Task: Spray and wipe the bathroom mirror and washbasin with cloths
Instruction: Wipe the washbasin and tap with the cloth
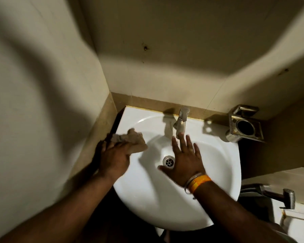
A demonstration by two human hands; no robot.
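The left hand (115,159) is seen at the left rim of the washbasin (218,172), its fingers curled round a crumpled beige cloth (132,141), which is pressed against the white ceramic just beyond the knuckles. The cloth is bunched, and part of it is spread onto the slope of the bowl ahead of the fingers. The right hand (184,159) is held flat inside the bowl with the fingers straight and spread apart, nothing being gripped. The drain (168,161) is found just beside its thumb, on the side toward the left hand. The spout of the tap (181,122) is placed directly beyond the fingertips of the right hand; whether it is touched cannot be told. An orange band (199,183) and a thin metal bangle are worn on the right wrist. A metal wall holder (244,126) is fixed beyond and to the outer side of the right hand, well apart from it.
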